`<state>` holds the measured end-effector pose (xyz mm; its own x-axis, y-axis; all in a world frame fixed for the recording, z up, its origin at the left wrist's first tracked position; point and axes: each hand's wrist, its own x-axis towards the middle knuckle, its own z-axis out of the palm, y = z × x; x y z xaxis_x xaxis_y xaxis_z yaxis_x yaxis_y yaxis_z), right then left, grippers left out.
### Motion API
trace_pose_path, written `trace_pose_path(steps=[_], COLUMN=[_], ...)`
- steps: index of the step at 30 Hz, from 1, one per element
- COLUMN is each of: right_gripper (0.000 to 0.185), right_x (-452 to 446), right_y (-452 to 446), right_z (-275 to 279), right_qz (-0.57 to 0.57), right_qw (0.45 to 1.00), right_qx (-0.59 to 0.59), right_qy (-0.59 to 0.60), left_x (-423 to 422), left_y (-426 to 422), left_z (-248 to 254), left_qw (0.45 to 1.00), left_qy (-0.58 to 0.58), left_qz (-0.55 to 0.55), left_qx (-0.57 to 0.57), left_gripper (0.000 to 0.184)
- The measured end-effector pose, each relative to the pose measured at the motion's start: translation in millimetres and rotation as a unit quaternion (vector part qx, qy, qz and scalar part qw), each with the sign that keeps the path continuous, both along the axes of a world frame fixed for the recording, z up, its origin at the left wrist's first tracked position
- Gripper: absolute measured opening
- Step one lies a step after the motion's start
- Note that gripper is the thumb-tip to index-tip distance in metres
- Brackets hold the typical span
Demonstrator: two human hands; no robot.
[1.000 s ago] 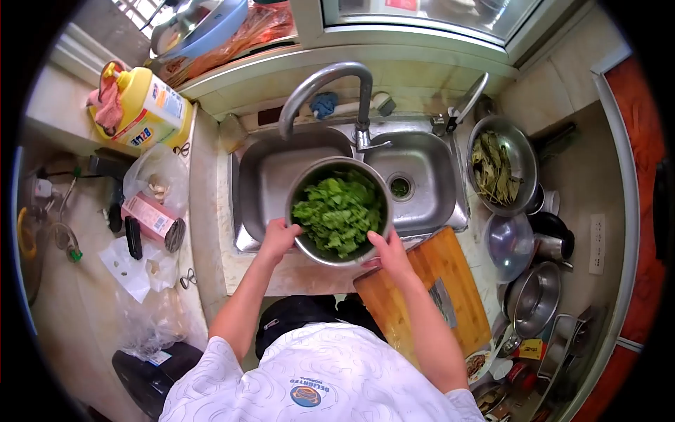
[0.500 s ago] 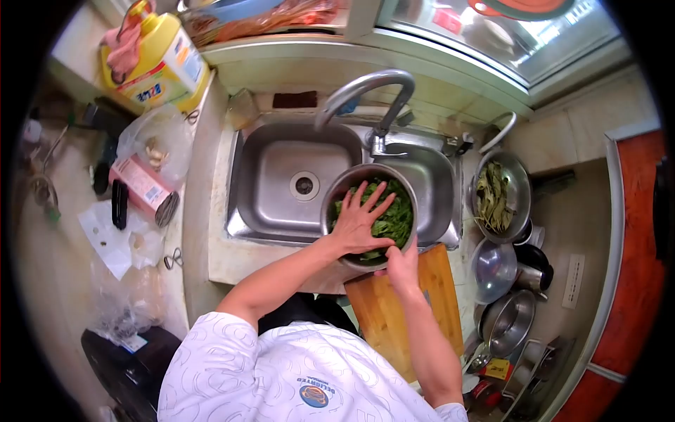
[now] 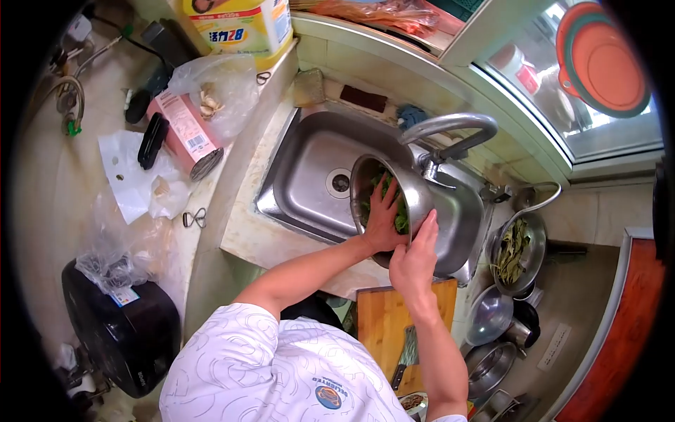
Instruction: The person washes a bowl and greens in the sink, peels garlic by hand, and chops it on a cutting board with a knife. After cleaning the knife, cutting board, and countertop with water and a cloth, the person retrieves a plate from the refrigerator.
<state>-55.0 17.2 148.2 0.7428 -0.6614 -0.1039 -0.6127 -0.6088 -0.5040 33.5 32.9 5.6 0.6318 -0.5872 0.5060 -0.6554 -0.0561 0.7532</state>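
Note:
A round metal bowl [image 3: 418, 193] is tipped on its side over the sink [image 3: 299, 158], its mouth turned left toward the large basin. Inside it are green leafy vegetables [image 3: 401, 216], partly covered by my left hand [image 3: 384, 225]. That hand lies on the leaves with its fingers spread. My right hand [image 3: 413, 261] grips the bowl from the outside, at its lower right, with the fingertips partly hidden.
A curved faucet [image 3: 453, 129] rises behind the bowl. In front of the sink, a knife [image 3: 405, 357] lies on a wooden cutting board [image 3: 376, 313]. A pan [image 3: 538, 264] with wilted leaves stands right. Left are a pink box [image 3: 184, 126] and a black appliance [image 3: 126, 330].
The bowl has gone from nearly upright to tilted on its side, mouth to the left. My right hand has moved up its side. The camera view has turned, and the knife now shows.

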Motion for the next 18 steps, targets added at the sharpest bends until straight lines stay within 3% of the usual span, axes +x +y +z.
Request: trace_pose_path(steps=[2,4,6,8,9,10,11,12,13,14,15,16,18], right_gripper=[0.074,0.074,0.076,0.079,0.08,0.08,0.08,0.08,0.08,0.08,0.08,0.08,0.08], right_x=[9,12,18,20,20,20,20,20,19,18,17,17,16], right_y=[5,8,13,20,22,23,24,25,26,26,27,28,27], right_z=[8,5,18,20,19,20,22,23,22,22,23,23,20], right_qz=[0.008,0.005,-0.001,0.026,0.035,0.03,0.039,0.05,0.054,0.056,0.057,0.058,0.05], right_qw=[1.0,0.999,0.997,0.996,0.996,0.996,0.996,0.996,0.996,0.996,0.994,0.993,0.994], right_qx=[0.006,-0.027,0.009,-0.015,-0.025,-0.024,-0.034,-0.043,-0.048,-0.046,-0.06,-0.073,-0.084], right_qy=[0.005,0.022,0.074,0.087,0.084,0.086,0.075,0.064,0.056,0.057,0.065,0.072,0.059], left_x=[-4,-8,-16,-11,-19,-23,-19,-14,-17,-22,-28,-32,-28], left_y=[0,9,11,21,20,17,21,26,25,20,16,11,13], left_z=[-6,3,-65,-50,-26,-36,-31,-26,-23,-18,-15,-15,-21], left_qw=[0.999,0.962,0.93,0.933,0.919,0.866,0.95,0.987,0.987,0.933,0.809,0.811,0.884], left_qy=[0.041,0.261,0.32,0.26,0.331,0.385,0.22,0.044,0.045,0.234,0.405,0.406,0.326], left_qz=[0.024,-0.055,-0.179,-0.224,-0.212,-0.276,-0.216,-0.144,-0.143,-0.252,-0.341,-0.335,-0.278], left_qx=[-0.026,-0.061,0.017,0.105,-0.012,-0.158,-0.056,0.049,0.05,-0.107,-0.257,-0.255,-0.186], left_gripper=[0.083,0.073,0.06,0.048,0.045,0.045,0.045,0.045,0.045,0.044,0.044,0.044,0.04])
